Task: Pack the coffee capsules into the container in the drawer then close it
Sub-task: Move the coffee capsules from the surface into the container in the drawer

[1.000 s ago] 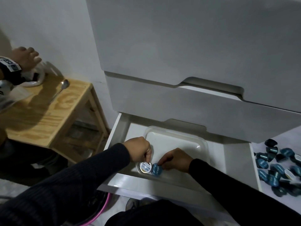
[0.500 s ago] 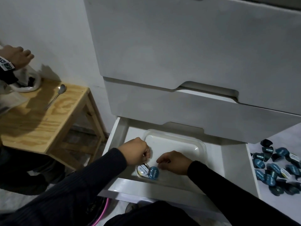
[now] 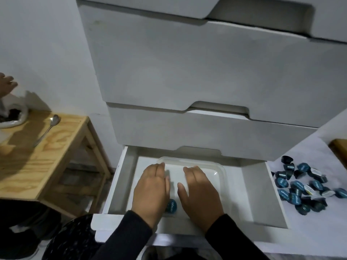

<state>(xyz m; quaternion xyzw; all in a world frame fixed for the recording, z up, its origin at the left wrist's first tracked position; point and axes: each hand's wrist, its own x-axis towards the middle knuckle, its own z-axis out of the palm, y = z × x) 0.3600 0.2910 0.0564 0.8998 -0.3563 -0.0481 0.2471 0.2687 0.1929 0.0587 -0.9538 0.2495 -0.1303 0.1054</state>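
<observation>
Pine side table [image 3: 43, 158] far left of left hand, spoon [image 3: 47, 129] on it. Left hand [image 3: 151, 192] flat, fingers straight and together, palm down over clear container [image 3: 219, 171] in open drawer [image 3: 262, 196]. Blue capsule [image 3: 171, 205] in container, between both hands at wrist end. Right hand [image 3: 200, 194] likewise flat, fingers extended, holding nothing. Loose capsules [image 3: 304, 186] on white surface, well right of right hand. Grey drawer fronts [image 3: 187, 72] above.

Both hands flat, fingers straight, palms down: left hand [image 3: 151, 190] and right hand [image 3: 200, 192] side by side.
</observation>
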